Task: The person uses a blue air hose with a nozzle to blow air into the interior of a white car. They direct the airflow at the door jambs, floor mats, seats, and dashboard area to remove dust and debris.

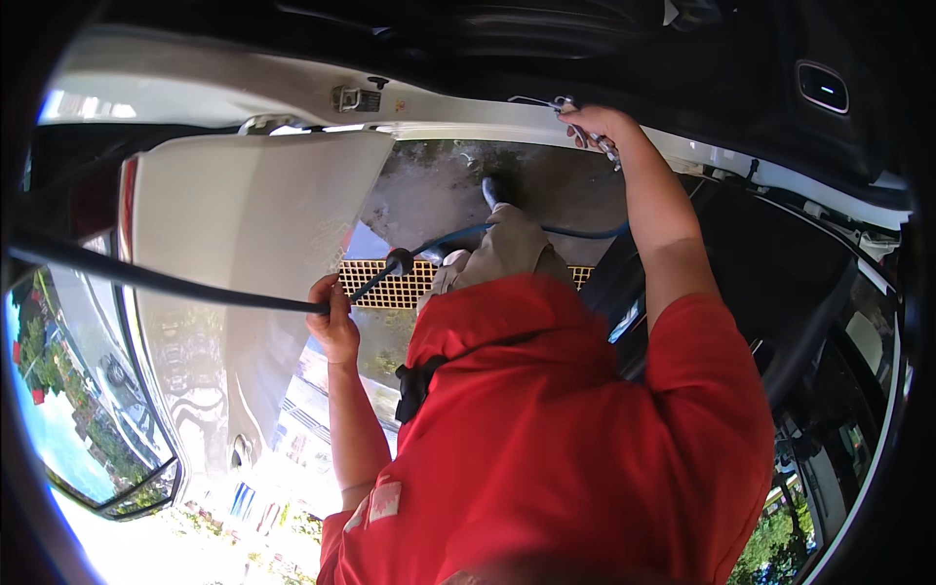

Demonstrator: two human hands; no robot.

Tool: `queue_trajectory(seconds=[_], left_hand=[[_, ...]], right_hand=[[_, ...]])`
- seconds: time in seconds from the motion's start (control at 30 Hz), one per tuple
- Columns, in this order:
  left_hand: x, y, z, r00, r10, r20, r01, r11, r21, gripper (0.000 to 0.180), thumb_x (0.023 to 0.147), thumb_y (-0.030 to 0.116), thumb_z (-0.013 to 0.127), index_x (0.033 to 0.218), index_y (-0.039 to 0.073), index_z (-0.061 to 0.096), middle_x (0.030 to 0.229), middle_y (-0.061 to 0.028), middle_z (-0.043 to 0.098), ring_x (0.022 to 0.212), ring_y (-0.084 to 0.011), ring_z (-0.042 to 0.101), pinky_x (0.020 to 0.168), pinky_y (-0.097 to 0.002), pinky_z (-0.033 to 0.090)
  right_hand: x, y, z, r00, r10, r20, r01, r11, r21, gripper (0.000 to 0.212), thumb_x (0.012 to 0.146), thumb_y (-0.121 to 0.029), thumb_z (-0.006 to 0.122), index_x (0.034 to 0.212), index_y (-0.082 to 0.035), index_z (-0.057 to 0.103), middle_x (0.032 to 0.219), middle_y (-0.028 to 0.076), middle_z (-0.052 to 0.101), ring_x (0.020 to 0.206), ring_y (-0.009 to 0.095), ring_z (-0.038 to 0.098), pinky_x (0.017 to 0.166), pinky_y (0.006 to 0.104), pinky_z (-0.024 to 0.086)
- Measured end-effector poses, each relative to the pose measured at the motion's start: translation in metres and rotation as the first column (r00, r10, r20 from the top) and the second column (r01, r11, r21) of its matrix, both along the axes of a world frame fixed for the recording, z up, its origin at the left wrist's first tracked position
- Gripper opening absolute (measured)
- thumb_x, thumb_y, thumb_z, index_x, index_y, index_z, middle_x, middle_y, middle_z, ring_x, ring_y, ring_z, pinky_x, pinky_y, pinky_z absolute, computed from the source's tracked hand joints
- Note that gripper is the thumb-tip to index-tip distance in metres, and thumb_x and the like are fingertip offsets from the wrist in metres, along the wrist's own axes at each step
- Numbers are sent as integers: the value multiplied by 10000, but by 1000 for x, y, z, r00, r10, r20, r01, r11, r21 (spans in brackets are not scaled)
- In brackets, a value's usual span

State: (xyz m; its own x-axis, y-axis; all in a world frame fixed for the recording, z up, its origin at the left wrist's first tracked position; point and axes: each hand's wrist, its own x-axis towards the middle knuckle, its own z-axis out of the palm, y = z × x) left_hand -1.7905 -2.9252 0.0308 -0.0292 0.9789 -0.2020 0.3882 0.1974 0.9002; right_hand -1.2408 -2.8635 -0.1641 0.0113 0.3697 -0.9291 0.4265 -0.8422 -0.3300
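My left hand is closed around a dark blue hose, which stretches taut from the left edge of the view. Past that hand, a bluer length runs through a round black stopper and crosses in front of my legs toward the right. In my raised right hand is a silver air blow gun, gripped by its handle. Its thin, bent nozzle points left along the pale door sill of a car. Where the hose joins the gun is hidden.
A light-coloured car door stands open on my left. Another open door with black trim is on my right. The dark car interior lies ahead. Underfoot are a wet floor and a yellow grating.
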Motion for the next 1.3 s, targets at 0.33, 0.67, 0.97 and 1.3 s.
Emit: queue_trajectory(seconds=[0.33,0.67,0.97,1.3], left_hand=[[-26,-20,19,998,52,-39,-50,998,50,166,945,61,582,1092,32,653,697,38,518,618,-49,463,565,-218,373],[-16,-19,20,997,-6,-72,8,1000,26,168,927,51,592,1081,34,658,691,39,519,631,-54,476,573,-225,386],[-21,-5,24,990,-49,-133,50,999,8,178,930,96,590,1080,35,666,661,24,526,599,-70,499,550,-246,407],[-46,-8,28,994,91,67,-94,995,44,213,949,84,575,1133,19,660,693,8,547,649,-82,530,599,-247,435]], right_hand=[[-106,21,94,927,289,241,-353,887,296,496,897,-490,630,1013,-10,675,776,150,684,741,278,663,742,410,498],[-152,20,148,873,379,308,-474,809,348,507,881,-481,641,1033,1,689,995,212,695,928,363,664,817,415,504],[-178,0,178,806,441,395,-584,703,406,499,903,-479,605,1053,-11,688,1014,206,693,962,362,661,855,409,514],[-155,-19,362,885,245,395,-445,692,568,322,942,-355,612,976,-39,668,768,133,658,729,265,642,741,375,499]])
